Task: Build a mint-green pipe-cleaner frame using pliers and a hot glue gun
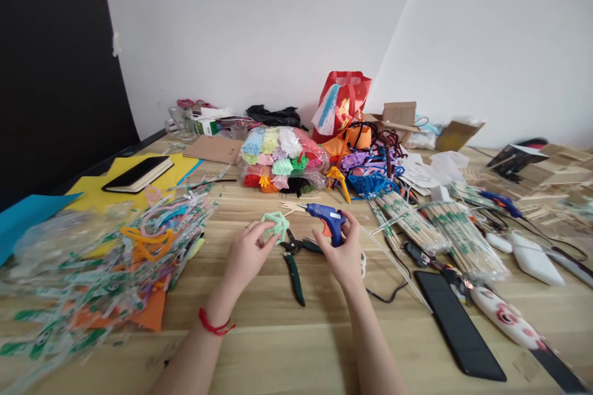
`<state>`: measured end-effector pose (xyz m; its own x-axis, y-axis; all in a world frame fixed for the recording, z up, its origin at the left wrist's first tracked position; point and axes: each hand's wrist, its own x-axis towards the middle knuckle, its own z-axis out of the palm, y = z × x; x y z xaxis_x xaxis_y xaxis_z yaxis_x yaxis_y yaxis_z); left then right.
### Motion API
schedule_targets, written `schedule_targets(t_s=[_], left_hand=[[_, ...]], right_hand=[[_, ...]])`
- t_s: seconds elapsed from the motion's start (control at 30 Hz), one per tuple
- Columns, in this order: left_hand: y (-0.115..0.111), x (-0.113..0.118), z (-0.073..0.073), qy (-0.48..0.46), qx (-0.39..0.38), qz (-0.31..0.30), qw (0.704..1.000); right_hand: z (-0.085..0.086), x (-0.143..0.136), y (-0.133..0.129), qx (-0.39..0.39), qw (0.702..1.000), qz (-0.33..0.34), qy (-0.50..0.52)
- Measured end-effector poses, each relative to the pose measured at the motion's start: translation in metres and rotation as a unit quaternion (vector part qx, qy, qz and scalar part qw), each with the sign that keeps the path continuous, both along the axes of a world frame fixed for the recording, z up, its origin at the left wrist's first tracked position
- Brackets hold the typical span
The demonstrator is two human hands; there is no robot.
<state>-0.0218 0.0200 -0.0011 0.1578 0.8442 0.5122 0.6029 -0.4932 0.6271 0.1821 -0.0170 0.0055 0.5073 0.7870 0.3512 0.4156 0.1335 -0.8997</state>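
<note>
My left hand [245, 256] pinches a mint-green pipe-cleaner shape [279, 222] bent into an open, looped form. The blue hot glue gun [328, 215] has an orange trigger, and my right hand [346, 256] has its fingers and thumb around the handle. Its nozzle points left, toward the green shape but apart from it. Thin wooden sticks [290, 205] lie by the nozzle. Between and below my hands, dark-green-handled cutters [294, 281] rest on the table with the handles spread. My right hand partly hides a pale loop beside its wrist.
Plastic wrappers [115, 265] are heaped at left, near a black notebook [139, 174]. Bagged pipe cleaners [282, 160] and a red bag [343, 102] stand at the back. At right are bundled sticks [456, 234], a black phone [456, 321] and a second glue gun [501, 202].
</note>
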Motion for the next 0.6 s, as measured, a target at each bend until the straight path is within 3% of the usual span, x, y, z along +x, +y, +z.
schedule_targets(t_s=[0.23,0.6], left_hand=[[0.0016,0.0002,-0.0022,0.014,0.016,0.039,0.999],[0.0000,0.0017,-0.0019,0.028,0.021,0.052,0.998]], right_hand=[[-0.0035,-0.0017,-0.0041,0.014,0.992,0.060,-0.109],[-0.0097,-0.0041,-0.0029,0.032,0.985,0.049,-0.164]])
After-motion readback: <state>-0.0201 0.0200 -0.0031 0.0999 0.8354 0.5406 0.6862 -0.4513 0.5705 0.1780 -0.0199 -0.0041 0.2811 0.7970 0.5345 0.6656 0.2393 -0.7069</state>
